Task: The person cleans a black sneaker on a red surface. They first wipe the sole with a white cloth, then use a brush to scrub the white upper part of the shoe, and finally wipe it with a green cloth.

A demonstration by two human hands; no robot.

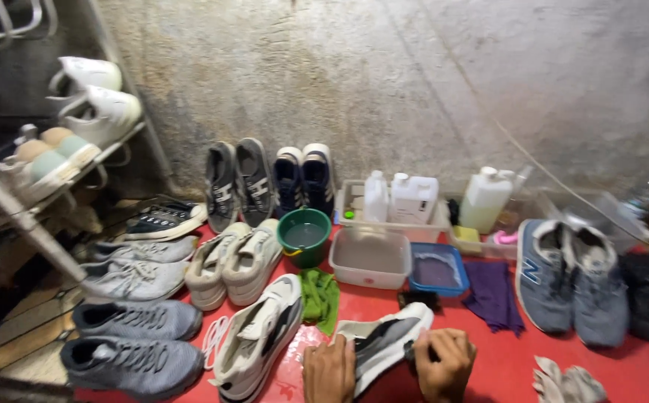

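Many shoes (pixel 238 261) across red floor (pixel 504 366) below stained concrete wall (pixel 414 82).

Rough count from here: about sixteen shoes (pixel 238 265) across floor and rack, three white jugs (pixel 413 198) upper middle, one green bucket (pixel 303 236), two clear tubs (pixel 370 259), one blue tray (pixel 436 270), two cloths (pixel 493 295).

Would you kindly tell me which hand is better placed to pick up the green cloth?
Probably the left hand. The green cloth lies just beyond it, while the right hand sits across the white-and-black shoe both hands touch.
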